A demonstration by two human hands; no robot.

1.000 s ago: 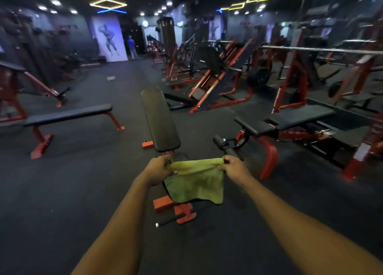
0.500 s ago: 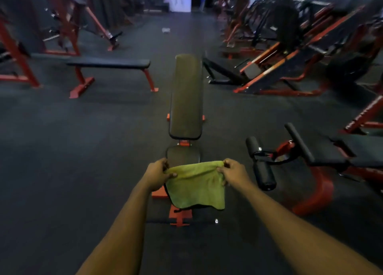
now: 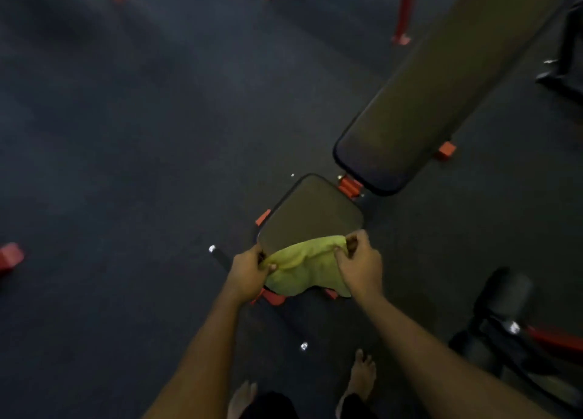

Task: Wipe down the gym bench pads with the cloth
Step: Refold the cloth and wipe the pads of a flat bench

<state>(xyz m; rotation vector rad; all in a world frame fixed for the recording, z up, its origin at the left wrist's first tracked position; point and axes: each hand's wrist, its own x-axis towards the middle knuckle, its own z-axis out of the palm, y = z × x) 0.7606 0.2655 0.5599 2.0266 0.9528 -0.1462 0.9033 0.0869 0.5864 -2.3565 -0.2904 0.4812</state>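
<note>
A yellow-green cloth (image 3: 303, 268) is stretched between my two hands over the near edge of the bench's small black seat pad (image 3: 310, 212). My left hand (image 3: 249, 272) pinches the cloth's left corner and my right hand (image 3: 359, 265) grips its right corner. Beyond the seat pad, the long black back pad (image 3: 441, 84) runs away to the upper right. Red frame parts (image 3: 348, 187) show between the two pads. The lower part of the cloth hangs over the seat's front edge and hides it.
Dark rubber floor (image 3: 126, 134) lies to the left. Another machine with black roller pads (image 3: 504, 295) and a red frame stands at the right. Red bench feet (image 3: 11, 256) show at the left edge and top. My bare feet (image 3: 362, 374) are at the bottom.
I have stepped up to the bench and the view has tilted down. The cloth, held out in the air before, now lies over the near edge of the seat pad.
</note>
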